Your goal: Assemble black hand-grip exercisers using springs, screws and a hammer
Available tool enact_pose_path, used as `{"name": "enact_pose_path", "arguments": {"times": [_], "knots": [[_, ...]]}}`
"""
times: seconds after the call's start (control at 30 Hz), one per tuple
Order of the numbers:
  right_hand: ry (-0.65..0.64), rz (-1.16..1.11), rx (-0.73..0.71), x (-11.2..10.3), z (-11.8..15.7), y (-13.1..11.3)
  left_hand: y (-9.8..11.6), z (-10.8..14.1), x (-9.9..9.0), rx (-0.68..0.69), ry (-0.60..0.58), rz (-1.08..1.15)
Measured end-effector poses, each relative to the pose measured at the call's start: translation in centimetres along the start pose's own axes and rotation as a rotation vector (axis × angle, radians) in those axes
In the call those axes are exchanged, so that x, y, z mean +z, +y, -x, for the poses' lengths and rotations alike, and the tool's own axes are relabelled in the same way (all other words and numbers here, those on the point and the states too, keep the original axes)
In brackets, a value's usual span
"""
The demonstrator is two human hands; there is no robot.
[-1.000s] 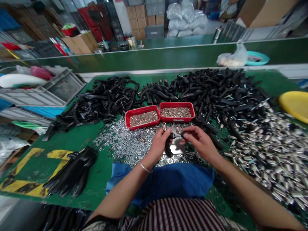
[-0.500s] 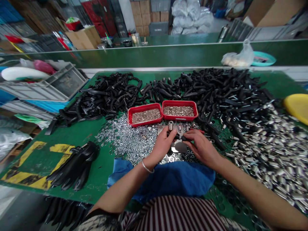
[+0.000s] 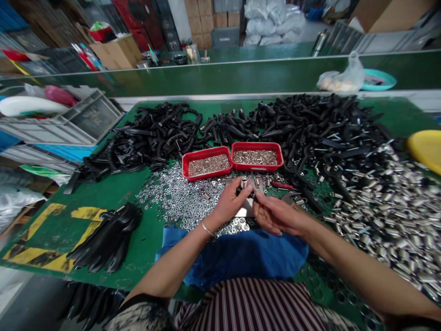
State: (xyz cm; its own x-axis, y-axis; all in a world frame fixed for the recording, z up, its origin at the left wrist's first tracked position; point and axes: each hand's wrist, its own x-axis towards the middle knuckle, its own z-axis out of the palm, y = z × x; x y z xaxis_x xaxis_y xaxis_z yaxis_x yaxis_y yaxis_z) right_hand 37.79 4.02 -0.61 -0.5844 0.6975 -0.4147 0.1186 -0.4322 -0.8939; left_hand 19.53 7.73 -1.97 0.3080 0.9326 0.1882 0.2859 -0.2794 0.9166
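Behind the green worktop (image 3: 106, 191) runs a long green panel (image 3: 220, 77); farther behind the worktop stand brown cartons (image 3: 200, 24) and pale sacks (image 3: 265, 24), grey crates (image 3: 44, 131) left of it.

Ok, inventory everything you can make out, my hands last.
Rectangular plastic bins: two, red, table centre
Curved plastic parts: many, black, far tabletop
Small metal rings: many, silver, left centre
Short metal cylinders: many, silver, right side
Long pieces: several, black, left side
Tape strips: several, yellow and black, left corner
Plastic crates: at least two, grey, left edge
Round object: one, yellow, right edge
Crumpled cloth: one, blue, near edge
Slim tool: one, red, near right hand
Flat metal plate: one, silver, under hands
Plastic bag: one, clear, far ledge
Bulging sacks: several, whitish, background
Table: one, green, centre
Left hand: one, bare, over plate
Right hand: one, bare, near plate
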Motion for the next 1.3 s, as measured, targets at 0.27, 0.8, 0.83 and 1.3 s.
{"name": "enact_pose_path", "arguments": {"times": [0.27,0.8,0.83,1.3], "knots": [[0.589,0.986,-0.407,-0.5,-1.2,0.0,0.0,-0.3,-1.0,-0.176,0.038,0.126],[0.195,0.537,-0.297,-0.1,-0.7,-0.1,0.6,0.9,-1.2,0.035,-0.049,-0.12],[0.209,0.565,-0.288,-0.1,-0.7,-0.2,0.5,0.9,-1.2,0.03,-0.056,-0.122],[0.483,0.723,-0.348,0.1,-1.0,0.2,0.0,1.1,0.3,-0.043,0.113,-0.12]]}}
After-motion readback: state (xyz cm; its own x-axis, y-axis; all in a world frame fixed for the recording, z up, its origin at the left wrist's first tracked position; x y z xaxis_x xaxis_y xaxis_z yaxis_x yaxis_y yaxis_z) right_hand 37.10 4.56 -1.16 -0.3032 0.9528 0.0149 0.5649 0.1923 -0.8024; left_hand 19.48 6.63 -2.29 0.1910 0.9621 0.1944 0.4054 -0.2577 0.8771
